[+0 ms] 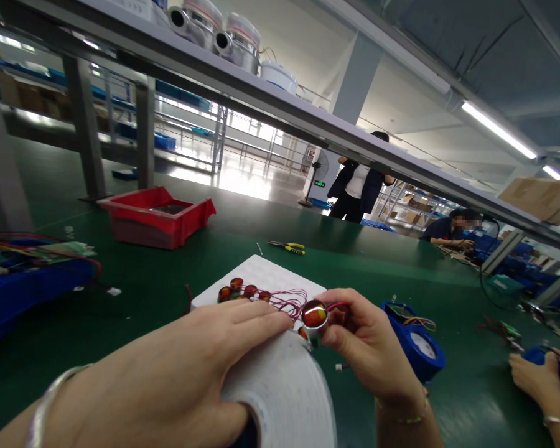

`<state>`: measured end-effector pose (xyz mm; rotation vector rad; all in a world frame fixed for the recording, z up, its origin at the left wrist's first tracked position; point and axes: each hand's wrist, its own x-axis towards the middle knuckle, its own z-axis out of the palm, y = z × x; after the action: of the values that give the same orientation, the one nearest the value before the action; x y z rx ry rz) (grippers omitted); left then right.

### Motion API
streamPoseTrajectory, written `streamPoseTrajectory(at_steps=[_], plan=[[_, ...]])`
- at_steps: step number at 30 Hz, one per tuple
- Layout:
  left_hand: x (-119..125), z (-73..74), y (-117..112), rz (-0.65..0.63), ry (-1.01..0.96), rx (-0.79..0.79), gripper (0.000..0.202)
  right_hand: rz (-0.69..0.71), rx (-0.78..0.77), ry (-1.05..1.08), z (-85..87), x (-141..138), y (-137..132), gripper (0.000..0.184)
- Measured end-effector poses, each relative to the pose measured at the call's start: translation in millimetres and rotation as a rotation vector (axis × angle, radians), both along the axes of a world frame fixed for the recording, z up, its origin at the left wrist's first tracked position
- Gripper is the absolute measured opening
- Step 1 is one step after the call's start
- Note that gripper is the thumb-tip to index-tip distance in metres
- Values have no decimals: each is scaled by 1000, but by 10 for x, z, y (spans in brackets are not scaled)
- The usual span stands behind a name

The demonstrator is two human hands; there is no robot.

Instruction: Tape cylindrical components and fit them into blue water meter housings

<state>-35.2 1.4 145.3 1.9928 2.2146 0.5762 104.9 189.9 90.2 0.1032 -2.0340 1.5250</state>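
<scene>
My left hand (186, 367) lies flat on a large roll of white tape (284, 398), its fingertips reaching toward a small coil. My right hand (364, 342) pinches that small round amber coil (314, 314) with thin red wires, held just above the roll. Behind it, a white tray (270, 274) carries several more amber coils (242, 290) with tangled red wires (289, 298).
A blue round meter housing (417, 348) sits right of my right hand. A red bin (156, 214) and yellow-handled pliers (289, 247) lie farther back on the green bench (135, 311); a blue tray (23, 289) with wires at left. Another person's hand (536, 379) works at right.
</scene>
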Motion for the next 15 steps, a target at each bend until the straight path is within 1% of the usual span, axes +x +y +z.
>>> streamPoseTrajectory(at_steps=[2, 6, 9, 13, 15], plan=[[-9, -8, 3, -6, -8, -9, 61, -5, 3, -2, -10, -6, -8, 27], [-20, -30, -1, -20, -23, -14, 65, -5, 17, -1, -26, -5, -5, 27], [-5, -22, -9, -10, -48, -8, 60, -9, 73, 2, -11, 12, 7, 26], [12, 0, -29, -24, -66, -53, 54, 63, 121, -38, 11, 46, 13, 25], [14, 1, -37, -48, -67, -59, 55, 96, 113, -54, 15, 64, 8, 31]])
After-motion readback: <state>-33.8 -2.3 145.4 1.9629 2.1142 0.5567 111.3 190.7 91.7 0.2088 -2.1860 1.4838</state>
